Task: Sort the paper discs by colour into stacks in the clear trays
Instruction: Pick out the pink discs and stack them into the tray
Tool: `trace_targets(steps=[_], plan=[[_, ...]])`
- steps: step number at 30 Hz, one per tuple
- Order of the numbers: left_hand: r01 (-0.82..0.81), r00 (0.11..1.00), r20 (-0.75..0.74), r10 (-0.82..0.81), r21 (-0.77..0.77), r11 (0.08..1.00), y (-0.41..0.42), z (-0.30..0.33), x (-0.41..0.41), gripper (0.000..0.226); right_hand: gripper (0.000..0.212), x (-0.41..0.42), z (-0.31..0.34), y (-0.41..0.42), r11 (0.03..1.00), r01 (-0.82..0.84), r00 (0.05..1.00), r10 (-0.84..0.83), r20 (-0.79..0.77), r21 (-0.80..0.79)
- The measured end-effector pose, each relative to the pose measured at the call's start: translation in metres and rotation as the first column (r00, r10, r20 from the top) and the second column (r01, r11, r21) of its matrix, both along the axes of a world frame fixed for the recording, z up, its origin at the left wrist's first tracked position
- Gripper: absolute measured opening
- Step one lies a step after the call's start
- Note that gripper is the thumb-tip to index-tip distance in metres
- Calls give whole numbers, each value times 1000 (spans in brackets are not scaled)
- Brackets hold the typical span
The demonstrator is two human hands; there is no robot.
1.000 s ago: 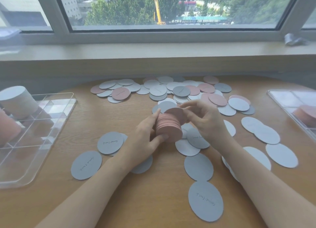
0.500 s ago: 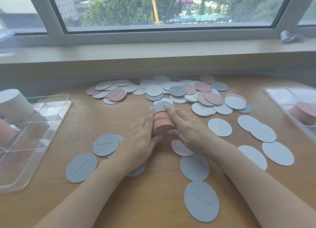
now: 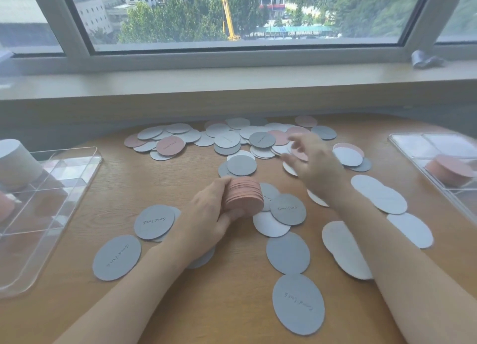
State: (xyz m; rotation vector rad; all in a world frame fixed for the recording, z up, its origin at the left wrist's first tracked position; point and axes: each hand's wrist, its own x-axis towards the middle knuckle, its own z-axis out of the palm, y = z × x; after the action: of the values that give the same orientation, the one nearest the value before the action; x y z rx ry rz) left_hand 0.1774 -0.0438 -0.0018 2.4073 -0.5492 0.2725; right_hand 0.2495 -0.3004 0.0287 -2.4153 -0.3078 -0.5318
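Gathering pink discs: the pink stack (image 3: 245, 199) sits mid-table, gripped by the left hand (image 3: 206, 214). The blurred right hand (image 3: 313, 163), fingers spread, reaches a loose pink disc (image 3: 299, 152); whether it grasps it, I cannot tell. Best to slide that disc clear of the grey discs (image 3: 262, 139) beside it.

Bare wooden table (image 3: 134, 178) between the left clear tray (image 3: 51, 201) and the far pile of discs (image 3: 232, 139) is the easy lane. Loose grey discs (image 3: 287, 252) clutter the middle, and the right tray (image 3: 413, 147) blocks the right edge.
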Motion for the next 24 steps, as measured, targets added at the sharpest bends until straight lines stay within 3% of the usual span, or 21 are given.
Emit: trace_targets(steps=[3, 7, 10, 15, 19, 24], plan=[[3, 1000, -4, -3, -5, 1000, 0, -1, 1, 57, 52, 31, -3, -32, 941, 252, 956, -278, -91, -227], [3, 1000, -10, -4, -17, 1000, 0, -1, 1, 57, 68, 47, -7, -42, 879, 179, 907, -321, -273, -442], [9, 1000, -10, -10, -27, 1000, 0, -1, 1, 56, 54, 53, -8, -44, 876, 127, 909, -291, -299, -466], [13, 1000, -16, -14, -27, 1000, 0, -2, 2, 57, 37, 54, -2, -45, 823, 94, 944, -252, -211, -560], [15, 1000, -22, -16, -27, 1000, 0, -1, 1, 58, 31, 53, 0, -44, 766, 145, 965, -250, -82, -627], [7, 1000, -28, -8, -27, 1000, 0, -2, 1, 59, 36, 52, 4, -46, 789, 129, 962, -246, -117, -601]])
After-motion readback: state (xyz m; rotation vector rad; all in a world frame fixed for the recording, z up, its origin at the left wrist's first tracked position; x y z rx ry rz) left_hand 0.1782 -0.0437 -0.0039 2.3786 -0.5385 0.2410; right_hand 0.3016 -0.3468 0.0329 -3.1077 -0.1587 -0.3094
